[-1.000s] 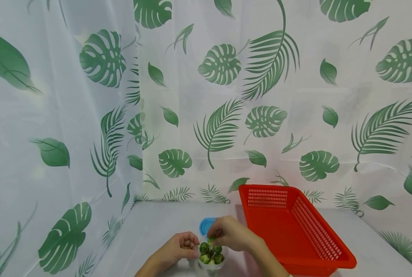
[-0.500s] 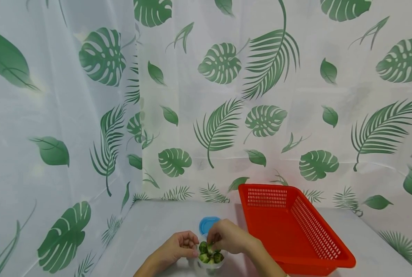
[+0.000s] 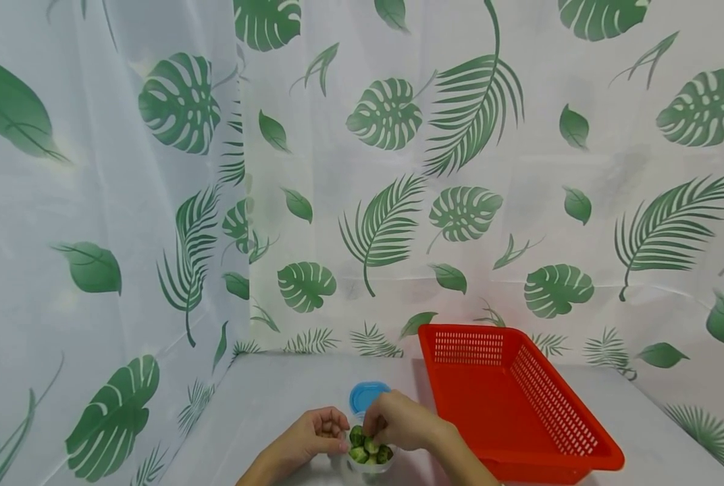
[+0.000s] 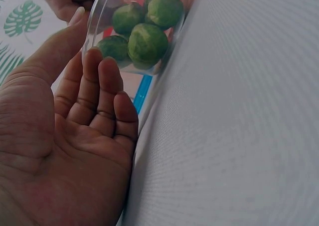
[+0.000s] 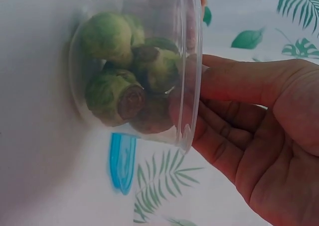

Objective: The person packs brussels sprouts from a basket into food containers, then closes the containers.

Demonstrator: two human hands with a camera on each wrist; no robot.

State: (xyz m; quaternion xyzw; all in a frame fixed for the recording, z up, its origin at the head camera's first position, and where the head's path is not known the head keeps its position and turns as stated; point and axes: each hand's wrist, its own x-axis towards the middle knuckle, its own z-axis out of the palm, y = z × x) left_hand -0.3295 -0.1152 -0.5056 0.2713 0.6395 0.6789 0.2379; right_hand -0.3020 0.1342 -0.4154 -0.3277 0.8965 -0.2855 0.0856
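A clear round plastic container (image 3: 371, 467) stands on the table, filled with several green Brussels sprouts (image 3: 358, 455). My left hand (image 3: 315, 435) holds it from the left, with thumb and fingertips at the rim in the left wrist view. From the right, my right hand (image 3: 401, 420) reaches over the rim, and its thumb and fingers pinch a Brussels sprout (image 3: 371, 445) among the others. The right wrist view shows sprouts (image 5: 115, 97) through the clear wall, with the fingertips partly hidden behind the rim.
A blue lid (image 3: 365, 397) lies just behind the container, partly covered by my right hand. To the right stands a large red plastic basket (image 3: 562, 398) with slotted walls. Leaf-printed white curtains (image 3: 386, 223) hang behind and on the left.
My right hand has lowered the Brussels sprout from above the rim into the container, among the other sprouts. The left hand has stayed at the container's side.
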